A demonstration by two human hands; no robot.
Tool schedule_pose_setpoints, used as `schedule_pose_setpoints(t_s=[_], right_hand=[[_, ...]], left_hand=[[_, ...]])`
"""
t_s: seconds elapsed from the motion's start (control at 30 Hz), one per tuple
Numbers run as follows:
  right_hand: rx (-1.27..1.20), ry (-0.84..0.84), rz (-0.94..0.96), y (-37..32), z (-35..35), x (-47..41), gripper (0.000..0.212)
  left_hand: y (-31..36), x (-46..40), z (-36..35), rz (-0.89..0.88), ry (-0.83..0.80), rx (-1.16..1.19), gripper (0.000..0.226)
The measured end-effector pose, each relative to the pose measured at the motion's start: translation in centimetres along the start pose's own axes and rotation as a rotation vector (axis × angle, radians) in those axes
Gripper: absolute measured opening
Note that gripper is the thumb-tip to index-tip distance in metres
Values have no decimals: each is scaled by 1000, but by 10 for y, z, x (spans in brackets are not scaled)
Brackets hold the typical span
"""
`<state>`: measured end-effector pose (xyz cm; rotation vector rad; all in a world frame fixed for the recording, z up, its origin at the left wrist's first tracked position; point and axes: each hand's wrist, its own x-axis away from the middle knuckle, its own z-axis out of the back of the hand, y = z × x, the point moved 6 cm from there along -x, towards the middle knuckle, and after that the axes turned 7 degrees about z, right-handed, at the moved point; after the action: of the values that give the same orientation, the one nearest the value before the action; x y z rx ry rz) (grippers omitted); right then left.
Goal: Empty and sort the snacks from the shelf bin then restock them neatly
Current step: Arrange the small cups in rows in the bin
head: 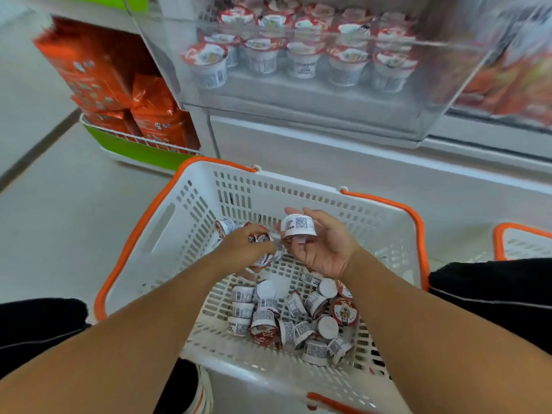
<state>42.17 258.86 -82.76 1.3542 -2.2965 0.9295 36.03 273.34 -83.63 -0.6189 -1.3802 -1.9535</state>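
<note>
Right hand (324, 246) fingers cradle an upturned white barcode-labelled snack cup (298, 225); left hand (243, 248) fingers grasp red-lidded cups (260, 238).

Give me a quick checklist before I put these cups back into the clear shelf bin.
1. Right hand holds one cup upside down, label readable: ok.
2. Left hand grip on its cups: several bunched, count cannot tell.
3. Shelf bin has room at its front: ok.
4. Cups already in the bin stand upright in rows: ok.
5. Basket emptied: not ok, a loose pile remains.
</note>
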Motion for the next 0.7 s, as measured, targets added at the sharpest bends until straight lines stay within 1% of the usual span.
schedule_pose_setpoints(t_s=[0.03, 0.07, 0.1, 0.2, 0.23, 0.3, 0.37, 0.4, 0.43, 0.5, 0.6, 0.7], right_hand=[[16, 60, 56, -3, -10, 4, 38], [34, 120, 106, -6, -20, 9, 34], [74, 176, 161, -9, -30, 15, 36], [254, 246, 342, -22, -66, 40, 55], [309, 255, 392, -26, -79, 52, 55], [386, 278, 465, -35, -103, 75, 49], [442, 247, 473, -41, -129, 98, 49], [475, 217, 466, -43, -142, 109, 52], [522, 197, 463, -46, -153, 120, 54], [609, 194, 480, -53, -170, 139, 56], [657, 189, 513, -62, -191, 163, 57], [671, 152, 535, -67, -210, 177, 47]], left_hand=[[10, 14, 11, -4, 21, 62, 37], [19, 28, 22, -21, 44, 85, 27], [28, 42, 34, -49, 77, 63, 21], [56, 88, 63, -175, 223, -60, 26], [69, 107, 69, -252, 259, -109, 29], [92, 148, 74, -401, 272, -210, 42], [110, 185, 77, -510, 317, -386, 64], [117, 201, 80, -558, 356, -462, 73], [123, 216, 82, -589, 389, -500, 76], [137, 242, 86, -645, 426, -510, 76], [154, 272, 87, -696, 462, -540, 77], [168, 284, 89, -741, 496, -481, 67]])
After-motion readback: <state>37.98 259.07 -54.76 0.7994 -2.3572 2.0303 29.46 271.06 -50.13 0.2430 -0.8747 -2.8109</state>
